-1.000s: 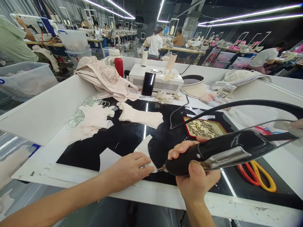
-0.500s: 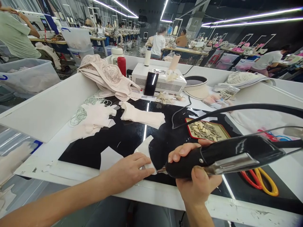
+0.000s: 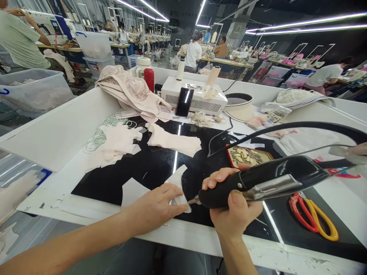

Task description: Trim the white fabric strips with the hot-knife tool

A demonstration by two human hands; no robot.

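the left hand [image 3: 156, 208] pinches a small white piece [image 3: 178, 187] down on the black counter [image 3: 137, 168]. the right hand [image 3: 233, 208] wraps around a black handheld tool [image 3: 266, 181], its tip at the piece's edge

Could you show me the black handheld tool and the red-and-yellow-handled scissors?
Black handheld tool [image 3: 266, 175]: head view, on its casing.
Red-and-yellow-handled scissors [image 3: 334, 236]: head view, on the yellow handle.

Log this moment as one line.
left hand: on white piece | right hand: grips black tool | tool tip: at piece's edge | scissors: right side
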